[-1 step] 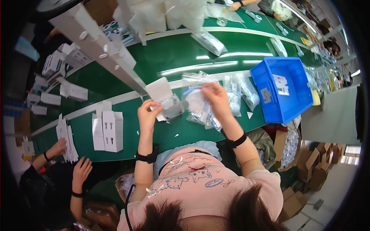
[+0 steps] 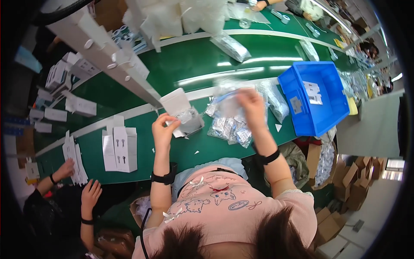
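A small white box (image 2: 176,102) with its lid raised stands before me, with clear plastic-wrapped contents inside. My left hand (image 2: 163,131) pinches the box's left edge between thumb and fingers. To the right, my right hand (image 2: 252,108) grips a clear zip bag (image 2: 228,105) with a blue strip along its top; both are smeared by motion. Beneath that bag lies a pile of small clear packets (image 2: 233,129) with whitish and blue contents. What the fingertips of my right hand cover is hidden.
A blue bin (image 2: 319,125) holding a white card stands at the right. Beside it lies a bubble-wrapped bundle (image 2: 274,101). White printed boxes (image 2: 125,149) stand at the left, near a co-worker's hands (image 2: 90,194). A grey post (image 2: 112,60) rises from the table edge.
My right hand and the zip bag have shifted to the right, baring more of the packet pile. My left hand stays at the box.
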`<state>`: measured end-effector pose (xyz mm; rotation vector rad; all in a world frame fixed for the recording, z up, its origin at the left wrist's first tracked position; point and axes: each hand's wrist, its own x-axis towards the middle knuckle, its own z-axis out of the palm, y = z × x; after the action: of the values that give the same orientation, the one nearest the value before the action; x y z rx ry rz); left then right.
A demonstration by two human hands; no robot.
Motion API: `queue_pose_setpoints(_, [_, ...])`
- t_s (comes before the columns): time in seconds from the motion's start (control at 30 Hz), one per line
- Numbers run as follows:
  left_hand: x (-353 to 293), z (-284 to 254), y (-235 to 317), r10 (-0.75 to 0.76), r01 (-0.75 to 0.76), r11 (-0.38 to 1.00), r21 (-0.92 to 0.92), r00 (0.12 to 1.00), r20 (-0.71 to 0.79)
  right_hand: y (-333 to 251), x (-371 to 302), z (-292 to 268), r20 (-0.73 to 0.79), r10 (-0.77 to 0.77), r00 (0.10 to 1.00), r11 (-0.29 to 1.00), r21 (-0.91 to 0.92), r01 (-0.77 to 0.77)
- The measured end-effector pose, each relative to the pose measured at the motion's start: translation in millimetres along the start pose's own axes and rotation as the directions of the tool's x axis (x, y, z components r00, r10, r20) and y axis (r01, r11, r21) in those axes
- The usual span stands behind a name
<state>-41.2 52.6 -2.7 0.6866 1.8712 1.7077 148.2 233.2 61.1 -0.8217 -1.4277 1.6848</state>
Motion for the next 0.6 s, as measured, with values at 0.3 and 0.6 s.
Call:
queue_pose_setpoints(0.3, [0.2, 2.8, -5.1, -0.045, 0.045, 0.998, -0.049, 0.999, -0.009, -85.9, 37.8, -224.8, -0.344, -0.733, 0.587, 0.079, -0.9, -0.429])
queue_pose_setpoints(0.6, [-8.3, 5.9, 13.8, -0.041, 0.038, 0.997, -0.064, 0.998, -0.047, 97.3, 107.6, -112.1, 0.298, -0.081, 0.951, 0.329, -0.893, 0.308])
